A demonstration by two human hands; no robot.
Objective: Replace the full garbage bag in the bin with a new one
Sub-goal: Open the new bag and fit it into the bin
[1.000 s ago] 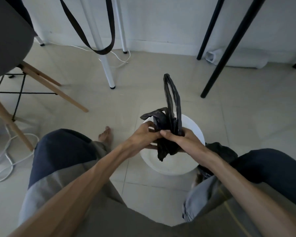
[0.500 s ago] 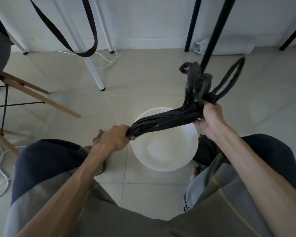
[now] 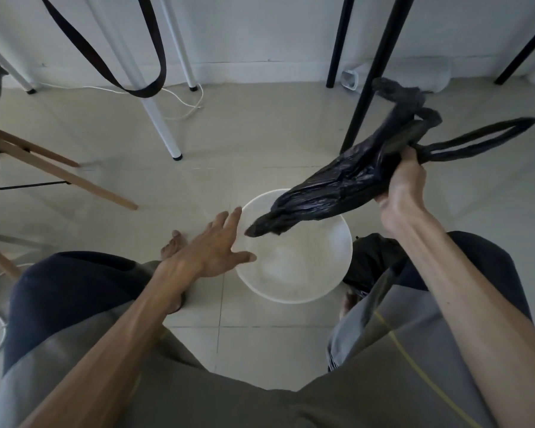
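Crumpled black plastic garbage bag (image 3: 337, 186), light and limp, gripped near handles by right hand (image 3: 402, 186); left hand (image 3: 213, 248) spread empty.

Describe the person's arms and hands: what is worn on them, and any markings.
Both forearms are bare, with no sleeve in view. The left hand and right hand wear no gloves, and no rings, watch or wristband are visible. No tattoos or other markings show on either arm. Both arms are slim, with tendons visible along the forearms.

Full black bag (image 3: 368, 267) behind knee
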